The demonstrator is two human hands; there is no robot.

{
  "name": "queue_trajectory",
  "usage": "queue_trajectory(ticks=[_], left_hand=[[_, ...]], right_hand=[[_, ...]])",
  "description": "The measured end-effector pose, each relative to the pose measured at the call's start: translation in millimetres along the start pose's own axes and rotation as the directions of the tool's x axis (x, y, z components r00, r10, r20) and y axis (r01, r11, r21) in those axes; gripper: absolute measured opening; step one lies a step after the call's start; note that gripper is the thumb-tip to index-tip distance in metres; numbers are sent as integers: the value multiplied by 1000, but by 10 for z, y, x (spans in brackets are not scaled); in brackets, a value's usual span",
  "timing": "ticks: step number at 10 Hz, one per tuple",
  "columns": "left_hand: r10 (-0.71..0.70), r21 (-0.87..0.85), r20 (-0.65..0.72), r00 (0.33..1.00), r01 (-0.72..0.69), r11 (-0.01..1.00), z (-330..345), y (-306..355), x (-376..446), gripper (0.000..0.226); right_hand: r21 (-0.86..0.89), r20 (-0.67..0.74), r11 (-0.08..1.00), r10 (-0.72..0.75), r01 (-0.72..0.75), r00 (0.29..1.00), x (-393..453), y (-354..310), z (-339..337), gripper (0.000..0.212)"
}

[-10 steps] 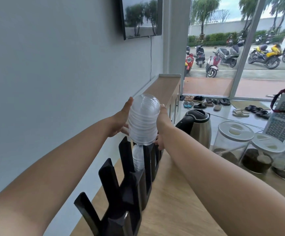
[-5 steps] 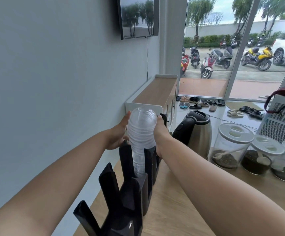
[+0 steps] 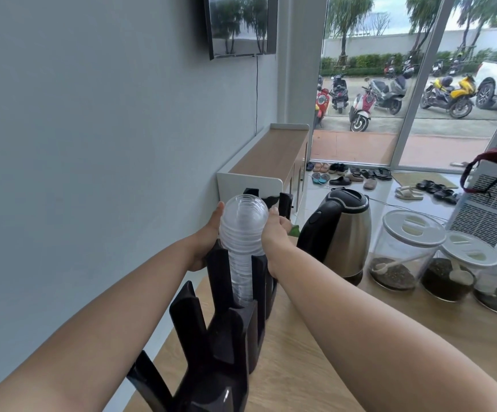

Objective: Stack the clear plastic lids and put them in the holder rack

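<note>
Room: grey wall at left, glass front ahead with scooters parked outside.
Desk [image 3: 315,367]: pale wood, carrying the black holder rack [image 3: 226,331], a steel kettle [image 3: 340,233] and lidded jars [image 3: 407,251].
Stack of lids [image 3: 242,230]: long axis upright, domed end up, lower end sunk between the rack's black posts.
Look: clear plastic, ribbed by many nested rims, wider above, narrower below.
Left hand [image 3: 208,242]: grip closed on the stack's left side.
Right hand [image 3: 275,233]: grip closed on its right side.
</note>
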State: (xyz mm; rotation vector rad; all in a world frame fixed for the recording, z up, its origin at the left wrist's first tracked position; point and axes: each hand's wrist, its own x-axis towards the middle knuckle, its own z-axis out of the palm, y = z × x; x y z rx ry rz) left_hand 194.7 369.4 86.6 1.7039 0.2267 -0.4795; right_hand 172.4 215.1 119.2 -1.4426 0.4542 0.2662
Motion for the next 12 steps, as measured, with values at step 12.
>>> queue_trajectory(ticks=[12], left_hand=[[-44,-50,-123,991,39,998,-178,-56,-14,93]], right_hand=[[-94,68,996,9,-3,998,-108,-101,-178,65]])
